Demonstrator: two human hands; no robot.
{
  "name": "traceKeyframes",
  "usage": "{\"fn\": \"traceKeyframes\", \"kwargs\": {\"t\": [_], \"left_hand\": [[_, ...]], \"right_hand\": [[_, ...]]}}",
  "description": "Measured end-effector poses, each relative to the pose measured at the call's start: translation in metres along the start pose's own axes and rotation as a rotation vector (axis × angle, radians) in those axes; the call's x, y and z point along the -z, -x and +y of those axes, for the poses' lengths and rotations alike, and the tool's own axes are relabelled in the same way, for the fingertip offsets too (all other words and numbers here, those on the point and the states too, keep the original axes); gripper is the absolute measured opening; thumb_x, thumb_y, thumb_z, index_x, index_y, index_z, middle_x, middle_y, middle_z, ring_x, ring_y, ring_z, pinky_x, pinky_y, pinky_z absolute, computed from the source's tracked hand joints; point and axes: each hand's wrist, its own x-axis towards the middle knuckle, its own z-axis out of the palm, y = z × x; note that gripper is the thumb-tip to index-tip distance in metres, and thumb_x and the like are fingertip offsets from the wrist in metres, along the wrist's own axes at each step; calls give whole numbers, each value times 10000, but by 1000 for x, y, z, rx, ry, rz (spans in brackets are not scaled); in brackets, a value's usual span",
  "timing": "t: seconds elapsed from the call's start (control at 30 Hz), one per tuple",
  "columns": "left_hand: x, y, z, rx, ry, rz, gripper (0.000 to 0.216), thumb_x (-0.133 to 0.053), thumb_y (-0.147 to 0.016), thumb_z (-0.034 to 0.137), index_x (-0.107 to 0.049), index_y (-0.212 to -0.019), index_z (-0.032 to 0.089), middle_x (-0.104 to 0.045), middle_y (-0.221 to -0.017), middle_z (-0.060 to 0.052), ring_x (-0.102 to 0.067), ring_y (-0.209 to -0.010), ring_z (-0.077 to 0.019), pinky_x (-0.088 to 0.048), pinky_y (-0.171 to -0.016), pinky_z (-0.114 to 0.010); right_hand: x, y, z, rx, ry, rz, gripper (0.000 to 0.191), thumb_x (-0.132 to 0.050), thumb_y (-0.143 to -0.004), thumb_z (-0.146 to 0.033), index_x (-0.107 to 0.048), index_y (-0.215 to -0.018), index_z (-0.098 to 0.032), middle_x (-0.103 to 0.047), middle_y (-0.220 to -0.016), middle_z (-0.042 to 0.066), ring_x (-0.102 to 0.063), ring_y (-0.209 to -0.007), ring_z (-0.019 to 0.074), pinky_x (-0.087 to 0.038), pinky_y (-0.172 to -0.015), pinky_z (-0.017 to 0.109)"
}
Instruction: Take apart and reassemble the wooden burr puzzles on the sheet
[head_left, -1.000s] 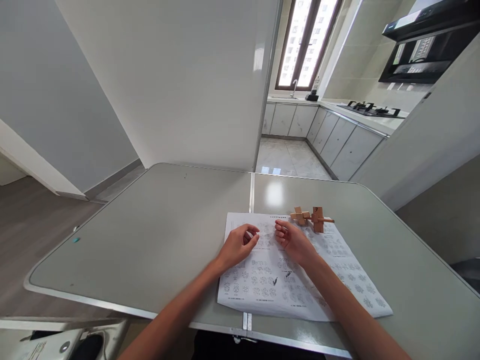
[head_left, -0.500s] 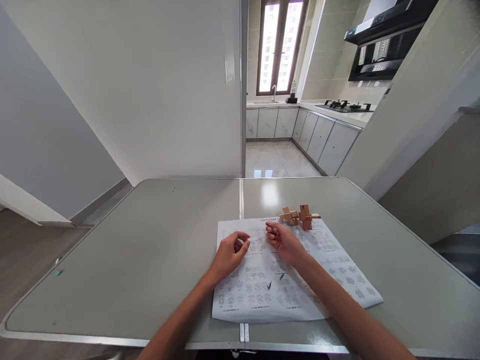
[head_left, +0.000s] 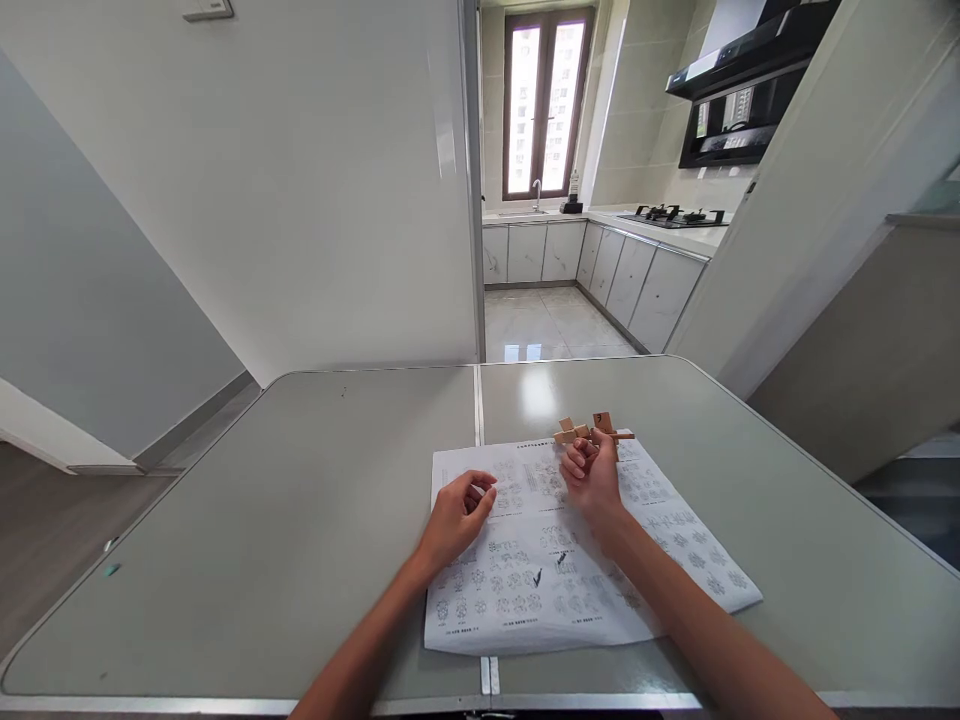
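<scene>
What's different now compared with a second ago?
The right hand has moved rightward to the wooden blocks by the far edge of the paper. It overlaps them in view, but I can't tell whether it grips them. The left hand stays loosely curled over the paper; blocks and paper look unmoved.

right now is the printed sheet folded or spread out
Spread out: the printed sheet lies broadly flat on the table, rows of diagrams showing. Any fold underneath would be hidden.

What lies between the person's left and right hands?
In the head view, part of the printed sheet lies between the left hand and the right hand.
</scene>
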Motion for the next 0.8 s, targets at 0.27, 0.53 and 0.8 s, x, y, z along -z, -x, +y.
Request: {"fn": "traceKeyframes", "kwargs": {"t": [0.27,0.53,0.8], "left_hand": [[0,0,-2,-8,-10,-1,325,-560,-965,493,-702,-1045,213,-707,-856,-23,-605,-702,-153,-474,-653,-265],[0,0,0,1,-7,-3,327,-569,-958,503,-705,-1031,214,-714,-861,-26,-607,-700,-156,-484,-660,-272],[1,-1,-1,8,-2,-6,328,-570,-961,503,-705,-1044,216,-702,-839,-23,-601,-703,-162,-469,-656,-272]], "right_hand": [[10,-14,0,-11,-51,44,395,-618,-901,-522,-456,-692,-229,-365,-443,-109,-283,-304,46,-212,-274,169],[14,-16,-3,69,-9,41,407,-702,-890,-532,-482,-737,-227,-370,-460,-124,-302,-325,38,-269,-296,149],[-6,4,-10,327,228,59,439,-718,-877,-585,-519,-701,-236,-396,-506,-86,-323,-395,67,-295,-325,181]]}}
